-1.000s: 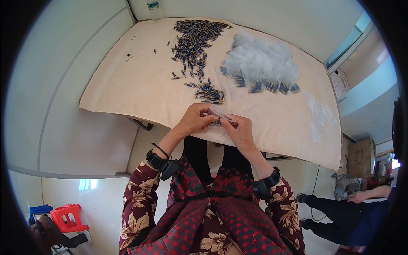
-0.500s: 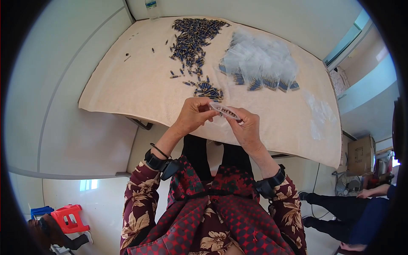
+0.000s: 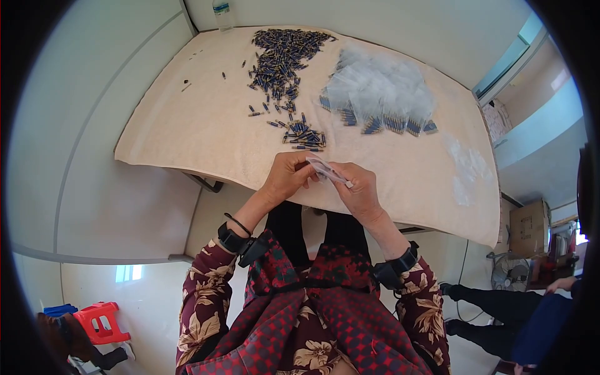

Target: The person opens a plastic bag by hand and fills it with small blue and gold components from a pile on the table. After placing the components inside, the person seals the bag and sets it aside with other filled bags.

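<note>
A small clear plastic bag is pinched between my two hands above the table's front edge. My left hand grips its left end with thumb and fingers, and my right hand holds the right end. The bag's mouth looks narrow, and its contents are hard to make out now. Just beyond my left hand lies a small cluster of dark blue pieces with gold-coloured ends. Farther back spreads a large heap of the same slim pieces.
Filled clear bags overlap at the back right of the cloth-covered table. Flat clear bags lie near its right edge. A bottle stands at the back left. Another person is at the lower right, near a fan.
The bag's mouth was spread wide, showing the pieces inside; now it is drawn narrower. My hands have shifted slightly toward me, still holding the bag.
</note>
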